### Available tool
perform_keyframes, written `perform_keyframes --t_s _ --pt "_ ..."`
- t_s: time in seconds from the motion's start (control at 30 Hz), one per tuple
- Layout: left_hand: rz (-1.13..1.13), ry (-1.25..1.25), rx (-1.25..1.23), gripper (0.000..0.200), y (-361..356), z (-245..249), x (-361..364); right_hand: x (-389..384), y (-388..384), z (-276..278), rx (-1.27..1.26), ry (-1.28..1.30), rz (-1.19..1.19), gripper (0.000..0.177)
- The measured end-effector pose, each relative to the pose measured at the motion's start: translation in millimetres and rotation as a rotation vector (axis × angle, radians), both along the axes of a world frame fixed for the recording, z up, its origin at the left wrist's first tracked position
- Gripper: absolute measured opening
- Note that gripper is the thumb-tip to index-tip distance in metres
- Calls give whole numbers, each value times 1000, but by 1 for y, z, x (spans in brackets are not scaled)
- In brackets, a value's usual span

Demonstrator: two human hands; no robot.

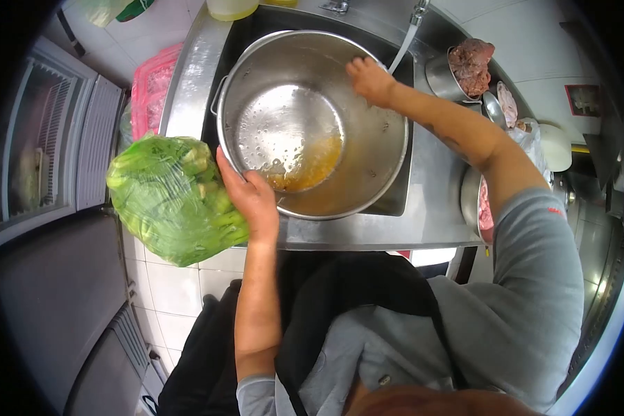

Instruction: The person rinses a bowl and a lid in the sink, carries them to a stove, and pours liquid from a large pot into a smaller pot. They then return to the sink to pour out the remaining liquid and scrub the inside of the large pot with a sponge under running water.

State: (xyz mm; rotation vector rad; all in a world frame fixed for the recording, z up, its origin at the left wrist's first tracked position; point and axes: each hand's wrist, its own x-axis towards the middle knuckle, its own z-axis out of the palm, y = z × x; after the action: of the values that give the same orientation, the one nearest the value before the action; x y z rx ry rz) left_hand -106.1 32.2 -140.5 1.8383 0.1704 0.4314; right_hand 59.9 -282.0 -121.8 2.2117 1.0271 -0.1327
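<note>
Far out to the left of the left hand (253,197), well apart: a glass-fronted appliance (41,139). Just beside that hand, pressing against its outer edge: a clear bag of green vegetables (173,197), hanging past the edge of the steel counter (367,232) and crowding the wrist. Beyond the bag, up and away from the hand: a pink bag (156,87).

Left hand clamped on the near rim of a big steel pot (367,159), fingers folded over the edge. Pot set in the sink (395,201), between both hands, apparently tipped toward the left one. Orange liquid (305,170) pooled at the low side of the bottom, just past the left fingertips.

Right hand (369,80) closed on the far rim of the same pot, arm stretched across its right side. Just right of it: a stream of water (401,52) slanting down from the tap (417,10). Further right, near but not touching: a steel bowl of raw meat (470,66).
</note>
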Motion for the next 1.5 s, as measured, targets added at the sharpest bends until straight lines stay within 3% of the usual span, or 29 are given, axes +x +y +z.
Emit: perform_keyframes --t_s 0.1,0.17,0.23,0.27,0.33,0.37,0.43,0.57,0.63,0.7,0.8,0.83,0.9,0.93,1.03,1.1,1.17,1.2,1.27,1.3,1.4,1.43,1.5 --pt "-15 19 -1 56 1 -5 1 30 42 23 512 -153 -77 26" --pt "-10 6 40 56 1 1 -4 46 105 34 1016 283 -551 22" --pt "-8 -20 38 57 -3 -1 3 51 141 2 874 23 250 16" --pt "-12 -24 21 57 -1 -3 3 53 138 1 883 -17 256 16" --pt "-15 -5 17 57 1 -6 -1 59 130 -5 900 -90 265 16" --pt "-4 6 26 57 0 -3 0 72 99 -30 1112 -202 207 16" --pt "3 9 35 57 -1 -1 1 45 59 3 806 -203 -122 18" --pt "1 1 56 58 -1 -6 -3 36 69 -4 1090 -436 -344 18" --pt "-11 -4 36 58 -1 -7 1 55 119 -25 1359 -182 -292 25" --pt "-28 9 -23 58 -1 -10 1 50 172 -28 1255 -231 135 25" --pt "-22 40 41 59 -1 -2 -1 52 122 -29 1237 -281 -223 21" --pt "-16 35 28 59 1 -3 0 52 94 -35 1467 -324 -425 18" --pt "-15 27 -9 59 -1 -6 -1 23 53 -38 1512 -529 -531 18" --pt "-17 24 -20 59 -2 -8 -3 1 50 -34 1333 -682 -421 22" --pt "-11 8 7 59 1 -10 0 31 53 -134 2066 -687 -933 23" --pt "-18 17 75 58 0 -8 0 49 111 -81 3056 -180 -1537 24" --pt "-24 16 -3 57 0 -14 0 68 147 -105 2692 463 -1321 26" --pt "-24 14 -47 56 -1 -15 0 55 202 -58 2488 251 -1735 26" --pt "-27 28 -11 50 -2 -8 3 10 252 -63 2259 421 -1502 24" --pt "-27 36 26 50 -2 -6 3 -11 263 -71 2192 529 -1351 27" --pt "-17 98 24 49 0 -1 -2 22 227 -74 2349 1083 -1584 22" --pt "-16 110 -1 49 -2 -1 -1 31 224 -51 2429 887 -1604 17" --pt "-17 90 26 49 -3 -1 -1 25 227 -67 2254 928 -1604 19"
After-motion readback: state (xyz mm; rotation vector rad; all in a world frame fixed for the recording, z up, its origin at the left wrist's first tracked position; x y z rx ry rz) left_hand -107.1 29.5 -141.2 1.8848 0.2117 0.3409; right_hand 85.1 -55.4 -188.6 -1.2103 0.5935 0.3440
